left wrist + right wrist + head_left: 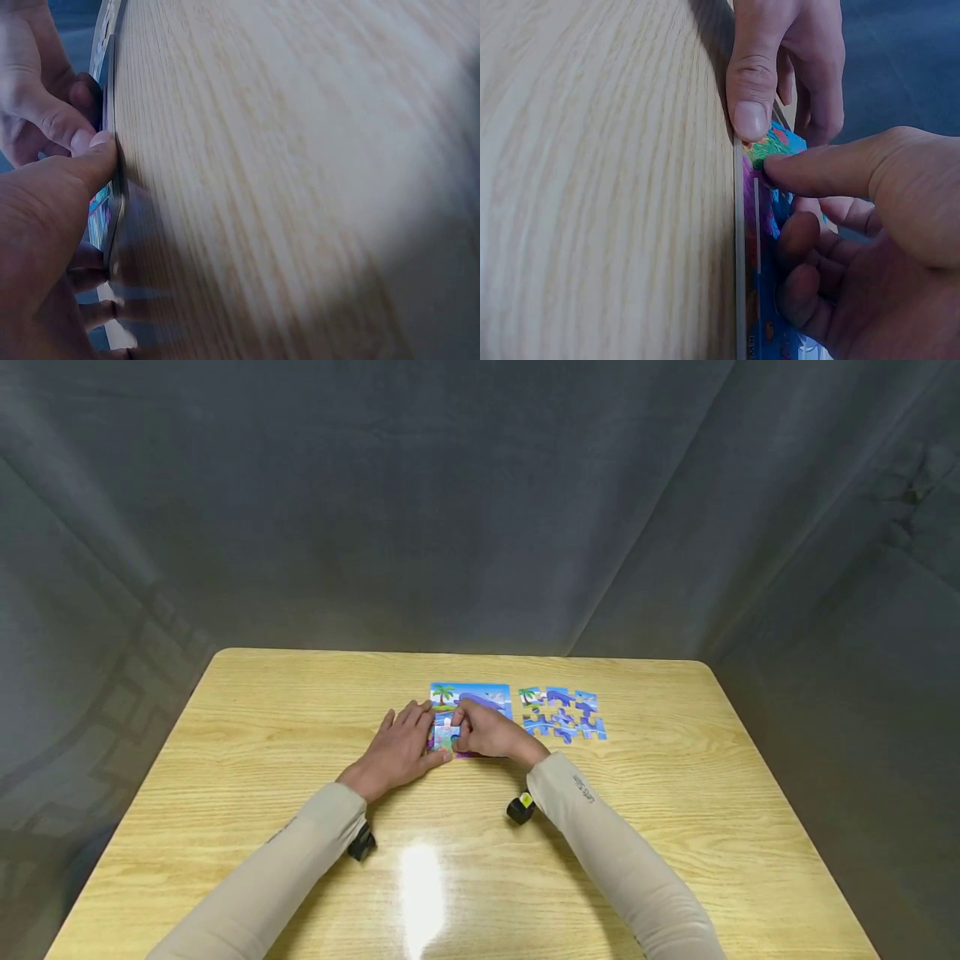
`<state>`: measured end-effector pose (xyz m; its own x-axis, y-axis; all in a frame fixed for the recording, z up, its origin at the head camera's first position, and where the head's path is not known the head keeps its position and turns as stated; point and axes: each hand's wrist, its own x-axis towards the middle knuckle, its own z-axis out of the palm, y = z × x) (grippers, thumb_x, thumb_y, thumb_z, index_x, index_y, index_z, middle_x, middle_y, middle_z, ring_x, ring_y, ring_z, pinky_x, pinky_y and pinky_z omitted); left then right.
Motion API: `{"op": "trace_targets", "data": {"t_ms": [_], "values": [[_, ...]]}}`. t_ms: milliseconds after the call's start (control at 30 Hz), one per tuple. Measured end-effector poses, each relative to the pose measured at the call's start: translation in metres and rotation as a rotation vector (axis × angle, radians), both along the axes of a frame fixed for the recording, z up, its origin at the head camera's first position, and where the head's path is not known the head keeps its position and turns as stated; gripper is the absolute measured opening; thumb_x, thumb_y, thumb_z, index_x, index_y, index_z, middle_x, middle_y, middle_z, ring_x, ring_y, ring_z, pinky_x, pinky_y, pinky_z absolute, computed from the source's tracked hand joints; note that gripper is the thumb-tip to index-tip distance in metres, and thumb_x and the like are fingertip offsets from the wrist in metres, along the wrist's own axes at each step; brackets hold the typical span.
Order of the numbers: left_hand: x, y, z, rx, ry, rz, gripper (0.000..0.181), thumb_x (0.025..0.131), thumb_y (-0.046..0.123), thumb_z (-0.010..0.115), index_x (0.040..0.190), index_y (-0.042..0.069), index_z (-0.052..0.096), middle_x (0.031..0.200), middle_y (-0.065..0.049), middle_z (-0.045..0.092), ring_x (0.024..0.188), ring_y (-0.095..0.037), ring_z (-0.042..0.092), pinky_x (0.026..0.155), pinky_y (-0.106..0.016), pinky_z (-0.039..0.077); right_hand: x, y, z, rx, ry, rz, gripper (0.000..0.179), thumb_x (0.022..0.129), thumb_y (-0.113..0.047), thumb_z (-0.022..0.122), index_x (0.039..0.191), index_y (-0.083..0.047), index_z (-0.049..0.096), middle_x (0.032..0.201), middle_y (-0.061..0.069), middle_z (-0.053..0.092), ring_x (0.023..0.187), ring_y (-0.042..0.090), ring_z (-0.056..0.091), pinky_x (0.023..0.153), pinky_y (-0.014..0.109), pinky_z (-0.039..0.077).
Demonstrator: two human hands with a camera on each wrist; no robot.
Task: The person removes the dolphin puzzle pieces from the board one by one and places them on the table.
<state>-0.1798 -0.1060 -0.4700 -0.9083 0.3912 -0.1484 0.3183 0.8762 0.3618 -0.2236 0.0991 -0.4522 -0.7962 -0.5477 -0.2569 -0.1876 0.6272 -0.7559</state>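
Note:
A jigsaw puzzle board (474,687) with a palm tree and a blue sea scene lies near the table's far edge. My left hand (401,747) rests at the board's left side, fingers extended, its thumb touching the lower left corner. Over the middle of the board, my right hand (486,729) has curled fingers and pinches a colourful puzzle piece (446,739) at that corner. In the right wrist view, the right thumb touches the green part of the piece (757,152), close to the left thumb. The curled right fingers hide part of the board.
Several loosely joined puzzle pieces (558,697) with palm and blue shapes lie right of the board. The light wooden table (300,693) has rounded far corners. Dark grey curtains (465,510) hang behind and beside it. A black wrist device (521,808) sits below the right wrist.

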Motion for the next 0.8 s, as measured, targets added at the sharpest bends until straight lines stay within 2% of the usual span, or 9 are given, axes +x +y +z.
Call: {"op": "trace_targets", "data": {"t_ms": [133,400,633,800], "values": [[0.0,0.0,0.0,-0.002,-0.005,0.004,0.088,0.104,0.057,0.062,0.166,0.002,0.032,0.176,-0.018,0.027,0.165,-0.042,0.022,0.131,-0.071,0.02,0.002,0.003,-0.002,-0.061,0.001,0.002,0.023,0.097,0.001,0.071,0.113,-0.004,0.056,0.088,0.004,0.056,0.074,0.014,0.052,0.068,0.024,0.047],[0.0,0.001,0.001,0.0,-0.006,0.001,0.087,0.104,0.057,0.063,0.165,0.001,0.034,0.176,-0.019,0.027,0.165,-0.043,0.023,0.131,-0.07,0.02,0.007,0.008,-0.005,-0.095,0.021,-0.002,0.019,0.099,0.004,0.065,0.116,-0.003,0.057,0.103,0.012,0.061,0.082,0.017,0.055,0.07,0.025,0.048],[0.0,0.0,0.001,-0.008,-0.006,0.001,0.088,0.104,0.057,0.063,0.165,0.001,0.034,0.176,-0.019,0.026,0.165,-0.043,0.022,0.132,-0.07,0.019,0.011,0.009,-0.007,-0.164,0.014,-0.021,0.004,0.109,-0.006,0.058,0.112,-0.004,0.058,0.097,0.008,0.061,0.064,0.014,0.057,0.061,0.024,0.049],[-0.001,0.0,-0.001,-0.006,0.0,0.002,0.088,0.104,0.057,0.063,0.166,0.001,0.033,0.176,-0.019,0.027,0.165,-0.043,0.023,0.131,-0.071,0.02,0.012,0.009,-0.007,-0.184,0.028,-0.057,0.005,0.108,-0.011,0.062,0.107,-0.006,0.059,0.095,0.007,0.062,0.063,0.013,0.057,0.059,0.025,0.05]]}}
